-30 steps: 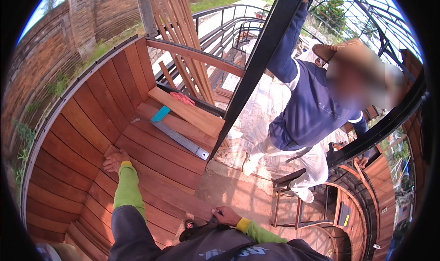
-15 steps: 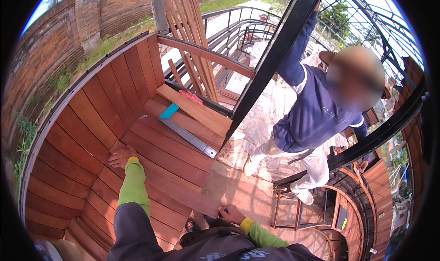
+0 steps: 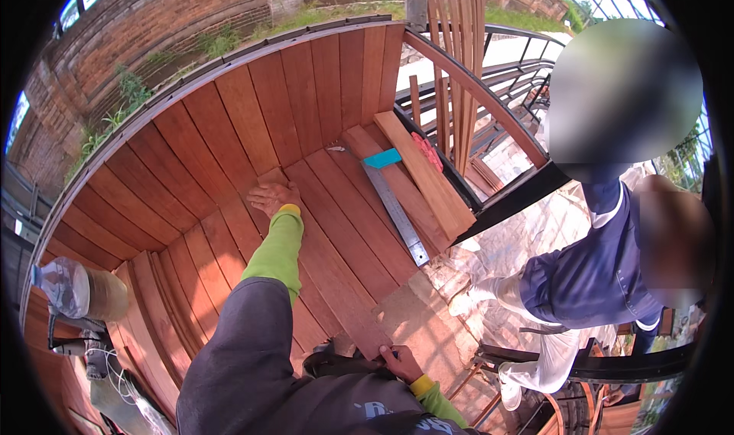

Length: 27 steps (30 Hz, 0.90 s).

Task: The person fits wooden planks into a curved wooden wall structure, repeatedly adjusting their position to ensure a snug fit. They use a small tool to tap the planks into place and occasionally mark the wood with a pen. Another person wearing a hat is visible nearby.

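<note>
My left hand point(image 3: 269, 199), fingers spread, presses flat on the far end of a reddish wooden plank point(image 3: 330, 278), beside the slatted wall point(image 3: 252, 114). My right hand point(image 3: 400, 362) grips the plank's near end, with a small dark thing at the fingers that I cannot make out. To the plank's right, a steel square point(image 3: 394, 213) with a teal stock lies on the deck boards beside a lighter loose board point(image 3: 420, 175) and some red-pink material point(image 3: 427, 149), partly hidden.
A co-worker in blue point(image 3: 573, 259) climbs on the black metal frame point(image 3: 612, 370) at right. Upright timber strips point(image 3: 459, 76) lean behind the opening. A plastic bottle point(image 3: 80, 286), a tool and cord are at left. A brick wall point(image 3: 183, 22) runs behind.
My view has swung left, bringing the bottle and tool into sight and shifting everything rightward in frame. My hands remain at both ends of the plank.
</note>
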Tool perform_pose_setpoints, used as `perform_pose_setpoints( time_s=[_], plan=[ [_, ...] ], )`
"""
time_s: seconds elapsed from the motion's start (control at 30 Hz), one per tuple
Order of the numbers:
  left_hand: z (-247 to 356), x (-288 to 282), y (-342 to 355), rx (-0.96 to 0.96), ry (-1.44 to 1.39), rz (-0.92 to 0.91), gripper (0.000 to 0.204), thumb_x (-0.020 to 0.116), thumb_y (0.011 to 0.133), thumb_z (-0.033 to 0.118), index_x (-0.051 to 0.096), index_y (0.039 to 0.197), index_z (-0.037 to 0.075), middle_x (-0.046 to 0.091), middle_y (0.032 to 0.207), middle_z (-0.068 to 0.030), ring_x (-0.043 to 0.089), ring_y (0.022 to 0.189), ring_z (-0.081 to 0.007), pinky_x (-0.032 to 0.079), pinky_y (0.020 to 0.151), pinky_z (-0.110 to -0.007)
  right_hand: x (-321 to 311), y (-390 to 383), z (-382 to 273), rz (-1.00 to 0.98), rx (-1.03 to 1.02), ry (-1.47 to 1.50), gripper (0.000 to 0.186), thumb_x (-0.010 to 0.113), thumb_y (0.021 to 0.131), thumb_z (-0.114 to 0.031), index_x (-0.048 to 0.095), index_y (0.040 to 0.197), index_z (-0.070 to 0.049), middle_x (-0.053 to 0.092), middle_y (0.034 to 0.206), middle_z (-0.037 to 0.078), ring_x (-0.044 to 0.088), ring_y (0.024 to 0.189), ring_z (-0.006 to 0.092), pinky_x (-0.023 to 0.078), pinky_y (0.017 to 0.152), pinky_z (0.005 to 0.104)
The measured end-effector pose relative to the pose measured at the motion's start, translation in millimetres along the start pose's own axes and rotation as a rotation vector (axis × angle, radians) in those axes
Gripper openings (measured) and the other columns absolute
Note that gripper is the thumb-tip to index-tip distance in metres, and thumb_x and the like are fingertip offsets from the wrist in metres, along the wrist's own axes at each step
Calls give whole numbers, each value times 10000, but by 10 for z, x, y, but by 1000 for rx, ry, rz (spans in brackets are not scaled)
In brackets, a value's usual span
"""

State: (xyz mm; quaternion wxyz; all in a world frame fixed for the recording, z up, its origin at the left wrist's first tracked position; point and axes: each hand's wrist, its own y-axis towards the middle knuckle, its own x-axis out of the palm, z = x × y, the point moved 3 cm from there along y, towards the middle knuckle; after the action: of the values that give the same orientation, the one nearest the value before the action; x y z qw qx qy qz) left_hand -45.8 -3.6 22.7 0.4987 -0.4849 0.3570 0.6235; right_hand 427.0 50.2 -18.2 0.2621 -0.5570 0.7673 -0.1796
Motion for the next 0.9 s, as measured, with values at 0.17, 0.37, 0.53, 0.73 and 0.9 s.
perform_pose_setpoints(
  time_s=[0.17,0.37,0.53,0.73,0.9],
  plan=[
    [-200,171,155,-23,-60,143,886,621,742,451,276,1228,-205,268,1314,-354,229,1284,-504,224,1080,-504,-61,7,-267,-99,-94,-46,421,511,919,-319,652,710,18,592,575,42,520,557,92,419,536,265],
    [-109,166,109,-33,-67,76,886,624,736,447,276,1225,-205,260,1308,-364,230,1284,-503,215,1082,-507,-137,14,-223,-137,-87,-9,422,521,914,-325,639,679,5,573,550,46,509,536,96,415,517,271],
    [-196,238,190,-51,-53,130,836,642,719,444,333,1171,-187,321,1234,-333,307,1228,-478,248,1059,-493,-116,20,-211,-151,-104,-8,420,528,909,-327,637,678,5,578,551,48,518,537,102,426,523,277],
    [-196,207,267,-66,21,171,819,653,711,486,376,1140,-154,366,1182,-286,375,1156,-447,273,1030,-485,-48,31,-293,-168,-40,-1,416,537,905,-340,648,699,4,585,554,52,528,542,104,431,526,278],
    [32,282,180,-11,82,159,878,649,703,563,395,1183,-127,420,1160,-273,422,1136,-429,357,963,-485,-159,33,-346,-156,0,-70,491,503,898,-423,653,698,0,599,566,111,593,560,229,459,564,352]
  ],
)
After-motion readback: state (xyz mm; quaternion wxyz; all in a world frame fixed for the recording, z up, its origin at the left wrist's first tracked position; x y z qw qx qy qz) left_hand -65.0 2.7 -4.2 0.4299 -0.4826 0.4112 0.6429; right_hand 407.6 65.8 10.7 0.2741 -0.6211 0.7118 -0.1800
